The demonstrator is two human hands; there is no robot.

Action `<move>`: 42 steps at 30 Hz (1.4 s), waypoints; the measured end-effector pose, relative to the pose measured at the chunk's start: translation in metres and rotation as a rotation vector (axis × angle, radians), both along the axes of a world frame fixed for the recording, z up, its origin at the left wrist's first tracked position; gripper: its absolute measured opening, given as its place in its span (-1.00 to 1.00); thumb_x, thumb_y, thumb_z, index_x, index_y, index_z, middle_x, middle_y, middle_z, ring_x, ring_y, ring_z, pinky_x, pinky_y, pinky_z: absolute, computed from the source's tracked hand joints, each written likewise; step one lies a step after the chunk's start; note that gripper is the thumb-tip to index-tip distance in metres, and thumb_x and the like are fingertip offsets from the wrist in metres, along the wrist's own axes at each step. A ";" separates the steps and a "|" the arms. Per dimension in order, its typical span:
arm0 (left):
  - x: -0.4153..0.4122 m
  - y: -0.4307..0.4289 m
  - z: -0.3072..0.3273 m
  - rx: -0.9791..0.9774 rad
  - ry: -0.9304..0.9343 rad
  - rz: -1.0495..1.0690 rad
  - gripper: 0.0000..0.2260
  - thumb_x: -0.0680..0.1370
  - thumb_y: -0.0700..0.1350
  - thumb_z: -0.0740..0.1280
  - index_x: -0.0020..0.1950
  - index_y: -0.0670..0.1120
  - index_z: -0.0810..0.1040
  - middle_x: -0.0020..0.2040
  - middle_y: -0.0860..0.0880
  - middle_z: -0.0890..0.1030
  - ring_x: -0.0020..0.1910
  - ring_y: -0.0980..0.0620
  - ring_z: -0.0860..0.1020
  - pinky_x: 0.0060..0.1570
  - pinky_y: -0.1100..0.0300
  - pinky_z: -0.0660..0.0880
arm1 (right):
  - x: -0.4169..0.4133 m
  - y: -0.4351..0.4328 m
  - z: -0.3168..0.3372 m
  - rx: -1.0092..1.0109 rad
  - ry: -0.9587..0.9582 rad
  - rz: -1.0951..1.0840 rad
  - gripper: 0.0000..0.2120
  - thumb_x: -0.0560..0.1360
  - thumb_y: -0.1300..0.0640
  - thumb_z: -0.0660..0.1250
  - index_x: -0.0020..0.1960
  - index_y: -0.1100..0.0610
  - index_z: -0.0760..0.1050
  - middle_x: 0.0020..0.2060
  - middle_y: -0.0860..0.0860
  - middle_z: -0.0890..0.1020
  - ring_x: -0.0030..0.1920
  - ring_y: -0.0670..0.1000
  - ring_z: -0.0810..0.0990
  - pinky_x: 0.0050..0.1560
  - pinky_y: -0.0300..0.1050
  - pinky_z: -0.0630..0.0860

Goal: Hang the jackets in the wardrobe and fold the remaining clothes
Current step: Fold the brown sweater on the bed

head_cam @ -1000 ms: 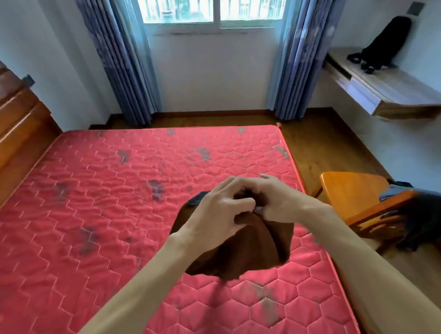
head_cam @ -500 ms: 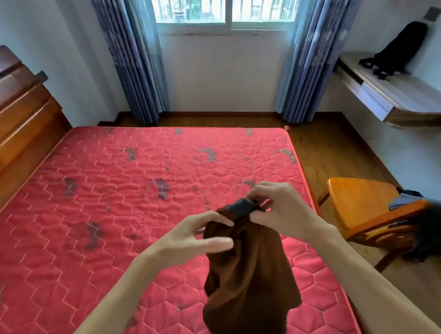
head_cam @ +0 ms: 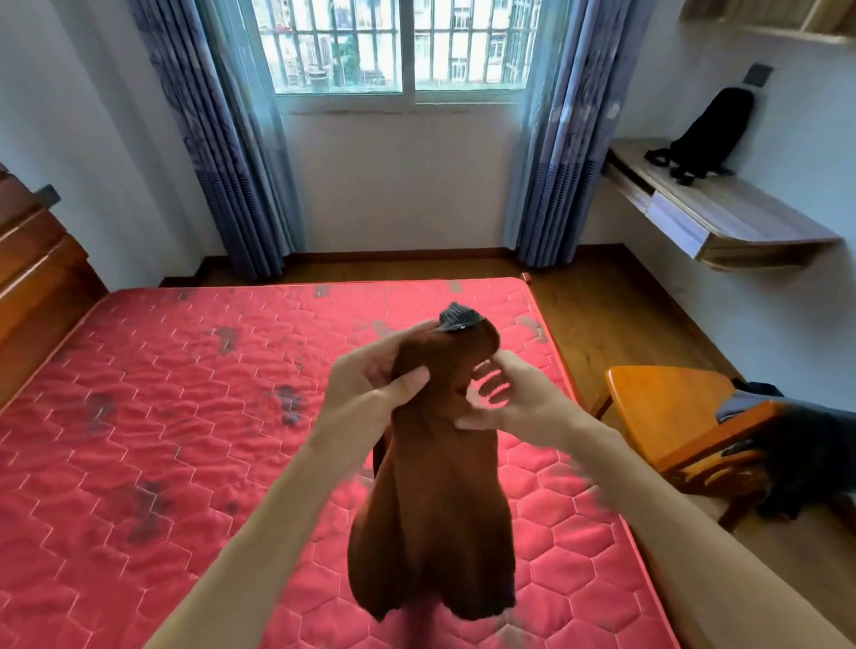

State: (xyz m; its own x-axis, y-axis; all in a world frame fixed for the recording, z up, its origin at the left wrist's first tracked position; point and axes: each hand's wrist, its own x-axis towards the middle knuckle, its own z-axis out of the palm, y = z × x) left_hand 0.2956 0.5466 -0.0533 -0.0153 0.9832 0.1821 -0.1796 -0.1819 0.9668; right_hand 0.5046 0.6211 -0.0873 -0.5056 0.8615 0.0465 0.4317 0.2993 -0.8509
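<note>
While the left hand (head_cam: 370, 394) pinches the brown garment (head_cam: 433, 518) near its top so it hangs free above the bed (head_cam: 153, 431), the right hand (head_cam: 511, 404), fingers (head_cam: 512, 367) spread at 3 o'clock of the cloth, apparently seeks a second hold.

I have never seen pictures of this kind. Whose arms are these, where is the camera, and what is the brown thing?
There is no machine here. These are a person's two bare arms, and every picture comes from one camera worn on the head, looking forward and down. The left hand grips a brown garment near its top, so it hangs over the red mattress. The right hand touches the cloth with loose fingers. At the right, dark clothes hang over an orange chair.
</note>
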 end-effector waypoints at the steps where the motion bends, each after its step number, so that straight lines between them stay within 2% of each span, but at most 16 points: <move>1: -0.002 0.001 0.005 -0.012 -0.058 -0.042 -0.53 0.48 -0.39 0.36 0.39 -0.22 0.50 0.19 -0.18 0.66 0.13 -0.05 0.64 0.07 0.17 0.59 | -0.003 0.004 -0.006 -0.040 -0.013 0.022 -0.35 0.28 0.07 0.65 0.21 -0.28 0.42 0.19 0.05 0.50 0.16 0.05 0.54 0.18 -0.10 0.52; 4: -0.015 0.004 0.022 -0.071 -0.271 -0.109 -0.56 0.51 -0.40 0.25 0.37 -0.17 0.51 0.15 -0.15 0.67 0.06 -0.04 0.67 0.02 0.15 0.62 | -0.019 0.010 -0.019 -0.027 -0.033 0.119 -0.42 0.26 0.05 0.66 0.21 -0.19 0.54 0.23 -0.06 0.52 0.28 -0.10 0.45 0.33 -0.18 0.38; 8: -0.045 0.008 0.038 -0.074 -0.325 0.065 -0.60 0.49 -0.41 0.08 0.17 -0.18 0.59 -0.05 -0.09 0.69 -0.10 0.04 0.65 -0.10 0.23 0.62 | -0.037 0.021 -0.019 -0.046 0.069 0.155 -0.74 0.36 0.16 0.59 0.00 -0.04 0.64 -0.11 -0.21 0.67 -0.05 -0.20 0.57 0.11 -0.03 0.55; 11: -0.074 0.008 0.035 -0.107 -0.189 0.268 -0.60 0.51 -0.40 0.01 0.08 -0.17 0.59 -0.20 -0.04 0.66 -0.20 0.04 0.60 -0.16 0.21 0.59 | -0.039 0.028 -0.002 0.060 0.128 0.066 -0.70 0.40 0.08 0.55 -0.11 0.22 0.48 -0.29 -0.01 0.50 -0.24 -0.09 0.44 -0.21 0.10 0.43; 15: -0.097 0.008 0.017 -0.107 0.100 0.512 -0.64 0.55 -0.37 0.18 -0.04 0.01 0.67 -0.14 0.04 0.70 -0.09 0.08 0.62 0.03 0.20 0.54 | -0.047 0.014 0.030 0.200 0.193 -0.029 -0.76 0.43 0.13 0.51 -0.17 0.15 0.44 -0.35 0.16 0.56 -0.33 -0.05 0.46 -0.28 0.09 0.45; 18: -0.092 0.011 -0.001 -0.066 0.377 0.694 -0.68 0.59 -0.33 0.28 -0.05 0.12 0.61 -0.08 0.02 0.66 -0.02 0.05 0.61 0.07 0.16 0.53 | -0.071 -0.014 0.045 0.235 0.235 -0.062 -0.77 0.39 0.15 0.46 -0.21 0.11 0.39 -0.38 0.12 0.53 -0.36 0.03 0.49 -0.30 0.06 0.44; 20: -0.083 0.016 -0.004 -0.123 0.399 0.761 -0.72 0.56 -0.36 0.28 -0.13 0.02 0.58 -0.19 0.00 0.61 -0.12 -0.01 0.55 -0.08 0.09 0.53 | -0.085 -0.035 0.049 0.290 0.198 -0.010 -0.83 0.38 0.19 0.47 -0.19 0.10 0.46 -0.39 -0.03 0.54 -0.37 -0.08 0.51 -0.31 -0.10 0.44; 22: -0.070 0.021 0.001 -0.279 0.080 0.669 -0.77 0.61 -0.34 0.23 -0.15 -0.09 0.53 -0.29 -0.03 0.59 -0.28 0.02 0.55 -0.30 0.18 0.54 | -0.093 -0.059 0.052 0.296 0.145 0.232 -0.87 0.40 0.18 0.50 -0.15 0.12 0.54 -0.31 -0.04 0.61 -0.33 -0.14 0.56 -0.27 -0.24 0.47; 25: -0.054 0.020 0.000 -0.433 -0.215 0.464 -0.81 0.65 -0.29 0.17 -0.11 -0.13 0.50 -0.38 -0.02 0.60 -0.49 0.12 0.56 -0.47 0.32 0.52 | -0.092 -0.075 0.057 0.263 -0.030 0.554 -0.71 0.47 -0.09 0.46 -0.18 0.14 0.60 -0.28 -0.03 0.64 -0.28 -0.10 0.60 -0.21 -0.16 0.55; 27: -0.052 0.012 -0.003 -0.408 -0.245 0.360 -0.82 0.62 -0.35 0.20 -0.07 -0.16 0.54 -0.28 -0.09 0.63 -0.37 0.05 0.61 -0.34 0.26 0.60 | -0.083 -0.061 0.057 0.281 0.030 0.455 -0.71 0.55 -0.05 0.38 -0.13 0.17 0.65 -0.23 -0.01 0.66 -0.23 -0.09 0.63 -0.15 -0.12 0.58; 29: -0.049 0.002 -0.001 -0.347 -0.224 0.271 -0.79 0.61 -0.39 0.18 -0.07 -0.19 0.57 -0.27 -0.10 0.67 -0.31 0.01 0.65 -0.30 0.24 0.63 | -0.069 -0.036 0.051 0.256 0.112 0.228 -0.87 0.58 0.16 0.36 0.04 0.18 0.65 -0.10 0.02 0.68 -0.11 -0.09 0.64 -0.02 -0.13 0.59; 31: -0.043 -0.005 0.005 -0.321 -0.227 0.213 -0.76 0.62 -0.40 0.14 -0.07 -0.20 0.57 -0.27 -0.10 0.68 -0.35 0.06 0.66 -0.33 0.27 0.61 | -0.057 -0.013 0.041 0.217 0.011 0.095 -0.65 0.52 0.28 0.42 0.29 0.12 0.53 0.11 0.03 0.62 0.08 -0.06 0.60 0.16 -0.07 0.56; 35: -0.030 -0.010 0.016 -0.301 -0.249 0.071 -0.75 0.52 -0.37 0.22 -0.18 -0.19 0.68 -0.26 -0.12 0.69 -0.33 0.05 0.68 -0.33 0.26 0.61 | -0.058 0.011 0.011 0.110 -0.251 0.218 -0.08 0.35 0.16 0.58 0.57 0.05 0.16 0.45 0.04 0.36 0.43 0.00 0.33 0.44 -0.10 0.30; 37: -0.028 -0.012 0.021 -0.305 -0.242 0.064 -0.76 0.43 -0.31 0.27 -0.27 -0.14 0.72 -0.29 -0.10 0.70 -0.34 0.06 0.67 -0.35 0.27 0.60 | -0.065 0.013 -0.005 0.060 -0.243 0.259 -0.13 0.27 0.17 0.63 0.48 0.07 0.30 0.31 -0.01 0.48 0.30 -0.05 0.42 0.29 -0.18 0.35; 39: -0.030 -0.013 0.023 -0.296 -0.235 0.072 -0.80 0.40 -0.28 0.33 -0.29 -0.11 0.73 -0.30 -0.08 0.70 -0.34 0.08 0.67 -0.36 0.28 0.59 | -0.070 0.011 -0.014 0.014 -0.186 0.223 -0.45 0.25 0.13 0.65 0.16 0.07 0.50 0.01 -0.03 0.60 0.00 -0.07 0.52 0.04 -0.13 0.46; 42: -0.046 -0.015 0.026 -0.300 -0.283 0.110 -0.90 0.27 -0.19 0.41 -0.34 -0.11 0.73 -0.32 -0.07 0.70 -0.34 0.07 0.68 -0.34 0.28 0.59 | -0.069 0.013 -0.019 0.013 -0.150 0.166 -0.55 0.19 -0.10 0.66 -0.13 0.05 0.49 -0.25 -0.01 0.57 -0.24 -0.08 0.45 -0.17 -0.03 0.47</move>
State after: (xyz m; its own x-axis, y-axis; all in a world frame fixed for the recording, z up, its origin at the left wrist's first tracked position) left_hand 0.2496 0.5313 -0.0269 -0.1311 0.9818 -0.1377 -0.4409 0.0667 0.8951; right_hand 0.4361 0.6341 -0.1063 -0.6429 0.7654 -0.0296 0.4969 0.3874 -0.7765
